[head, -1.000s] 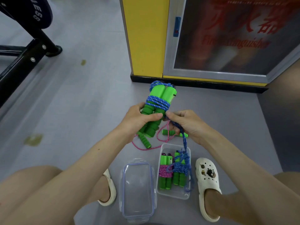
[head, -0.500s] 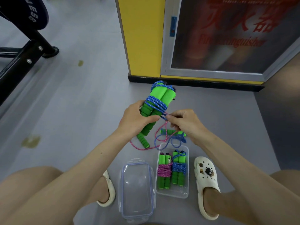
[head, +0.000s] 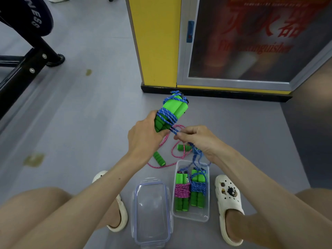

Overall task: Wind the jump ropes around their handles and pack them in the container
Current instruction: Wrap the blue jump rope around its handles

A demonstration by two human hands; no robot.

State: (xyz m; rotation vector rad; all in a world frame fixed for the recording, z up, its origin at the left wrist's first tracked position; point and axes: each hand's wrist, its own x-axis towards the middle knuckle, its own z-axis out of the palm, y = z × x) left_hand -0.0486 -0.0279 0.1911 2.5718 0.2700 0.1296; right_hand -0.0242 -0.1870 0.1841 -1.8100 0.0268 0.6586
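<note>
left hand [head: 143, 139] grips green handles [head: 172, 112]; right hand [head: 195, 139] pinches blue rope [head: 173, 131].

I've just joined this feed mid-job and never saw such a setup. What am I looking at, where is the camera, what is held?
No machine here: a person's two bare hands, filmed by one wide-angle camera worn on the head, looking down at a grey floor. The left hand grips a pair of green foam handles partly wound with blue braided rope; the right hand pinches that rope's loose part. On the floor: a clear plastic container holding a pink-wound bundle and a blue-wound bundle, its clear lid beside it, and a loose pink jump rope.
</note>
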